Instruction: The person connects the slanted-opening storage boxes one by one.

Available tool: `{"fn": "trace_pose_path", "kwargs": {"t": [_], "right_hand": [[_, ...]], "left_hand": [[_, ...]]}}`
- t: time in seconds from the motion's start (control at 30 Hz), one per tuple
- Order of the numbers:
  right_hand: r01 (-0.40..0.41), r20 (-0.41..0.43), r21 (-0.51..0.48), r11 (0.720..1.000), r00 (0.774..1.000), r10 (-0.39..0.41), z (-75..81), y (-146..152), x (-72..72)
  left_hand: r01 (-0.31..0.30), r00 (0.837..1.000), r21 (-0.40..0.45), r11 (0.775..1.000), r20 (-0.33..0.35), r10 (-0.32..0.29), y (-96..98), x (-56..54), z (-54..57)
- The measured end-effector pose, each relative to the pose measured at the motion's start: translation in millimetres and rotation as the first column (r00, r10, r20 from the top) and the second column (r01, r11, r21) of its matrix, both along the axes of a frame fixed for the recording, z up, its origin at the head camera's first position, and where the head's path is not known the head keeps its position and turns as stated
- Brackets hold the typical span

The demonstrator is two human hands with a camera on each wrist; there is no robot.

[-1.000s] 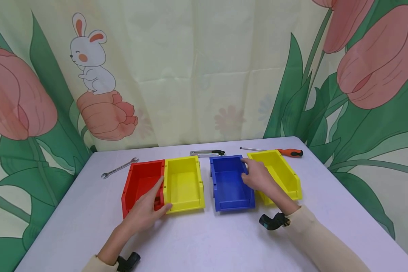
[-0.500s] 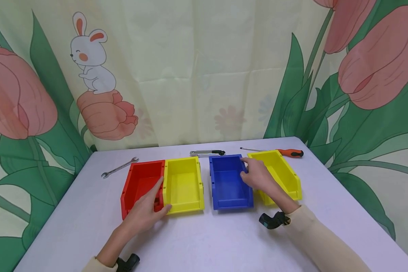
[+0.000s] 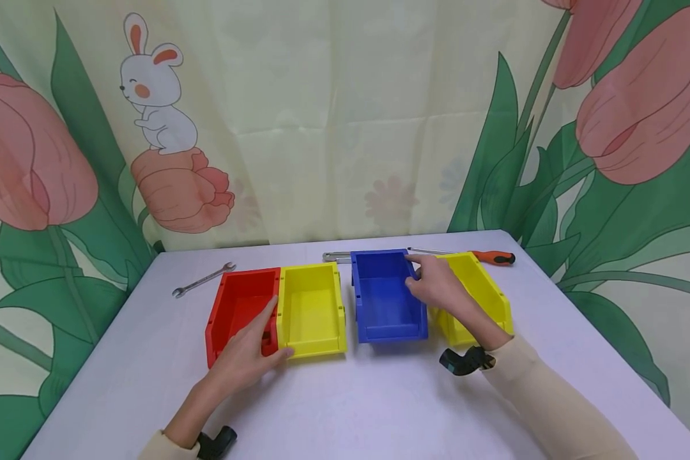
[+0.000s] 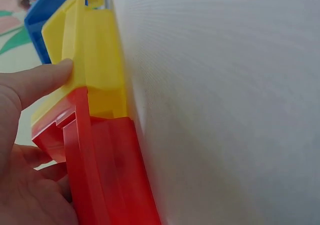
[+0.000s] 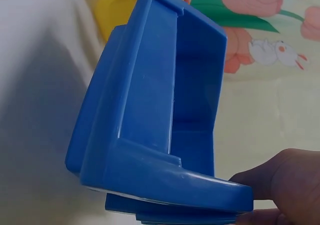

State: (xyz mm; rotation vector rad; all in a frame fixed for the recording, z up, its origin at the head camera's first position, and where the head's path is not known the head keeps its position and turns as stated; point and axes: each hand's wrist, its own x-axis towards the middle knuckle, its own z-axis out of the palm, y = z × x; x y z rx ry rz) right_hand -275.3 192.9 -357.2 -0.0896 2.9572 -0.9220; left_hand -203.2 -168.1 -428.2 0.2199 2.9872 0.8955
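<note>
A red bin (image 3: 236,300) and a yellow bin (image 3: 310,306) stand side by side, touching. My left hand (image 3: 244,358) lies over the red bin, index finger stretched along the wall between the two and thumb (image 4: 57,77) against the yellow bin's front edge. Its other fingers are partly hidden behind the red rim. My right hand (image 3: 434,284) pinches the right side wall of a blue bin (image 3: 388,300), which appears raised off the table, with a gap between it and the yellow bin. In the right wrist view the blue bin (image 5: 145,100) shows no contents.
A second yellow bin (image 3: 489,291) stands at an angle, partly behind the right hand. An orange-handled screwdriver (image 3: 494,257) lies behind it. A slim silver tool (image 3: 336,257) is partly hidden by the blue bin. An open-end wrench (image 3: 204,281) lies at the left.
My right hand has moved the blue bin up and slightly away, so that it covers more of the silver tool. The left hand and its two bins have stayed about in place.
</note>
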Motion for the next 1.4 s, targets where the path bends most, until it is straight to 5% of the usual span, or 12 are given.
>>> {"fn": "trace_pose_path", "kwargs": {"t": [0.47, 1.4], "right_hand": [[-0.034, -0.033, 0.008, 0.999, 0.999, 0.034, 17.1, -9.4, -2.4], [-0.054, -0.034, 0.023, 0.998, 0.998, 0.055, 22.6, -15.5, -12.5]], "left_hand": [[-0.01, 1.0, -0.017, 1.0, -0.008, 0.01, -1.5, 0.0, -2.9], [-0.014, 1.0, -0.019, 1.0, 0.0, 0.014, -1.4, 1.9, -0.6]]}}
